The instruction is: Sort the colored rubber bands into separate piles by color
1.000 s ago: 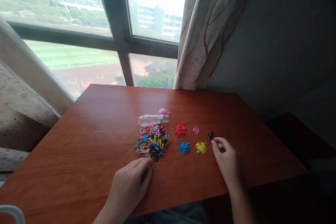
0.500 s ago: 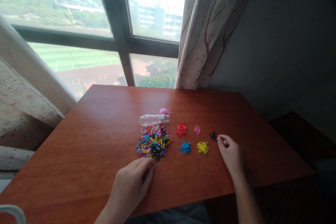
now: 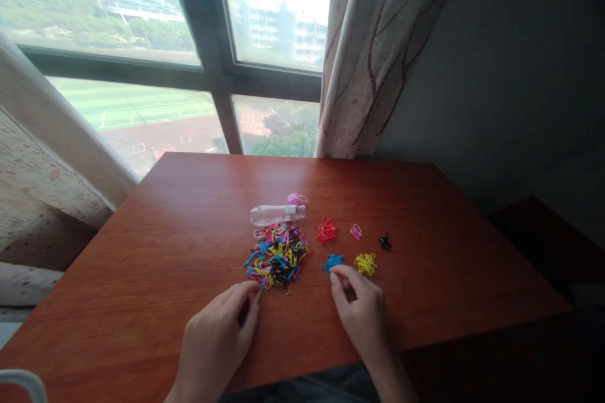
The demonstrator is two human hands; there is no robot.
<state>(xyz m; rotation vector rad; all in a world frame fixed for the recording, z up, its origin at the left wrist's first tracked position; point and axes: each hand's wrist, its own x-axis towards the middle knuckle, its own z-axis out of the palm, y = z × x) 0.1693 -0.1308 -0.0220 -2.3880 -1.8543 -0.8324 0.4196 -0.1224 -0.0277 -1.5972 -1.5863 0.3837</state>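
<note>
A mixed pile of small coloured rubber bands (image 3: 280, 256) lies on the wooden table. My left hand (image 3: 220, 327) is closed in a pinch at the pile's near left edge, with a bit of a blue rubber band (image 3: 261, 287) showing at its fingertips. My right hand (image 3: 360, 305) is also pinched, just in front of the blue rubber bands (image 3: 333, 261) and partly covering them; anything in its fingers is hidden. Separate little heaps of red bands (image 3: 326, 231), pink bands (image 3: 356, 232), yellow bands (image 3: 365, 264) and black bands (image 3: 385, 241) lie around it.
Behind the pile a clear plastic bottle (image 3: 274, 215) rests on its side, with a pink object (image 3: 296, 199) beyond its neck. The table (image 3: 142, 252) stands against a window flanked by a curtain (image 3: 359, 75). A white curved object (image 3: 23, 381) shows at the lower left.
My right hand has moved left from the black bands to the blue heap. My left hand has shifted slightly left and down along the pile's near edge.
</note>
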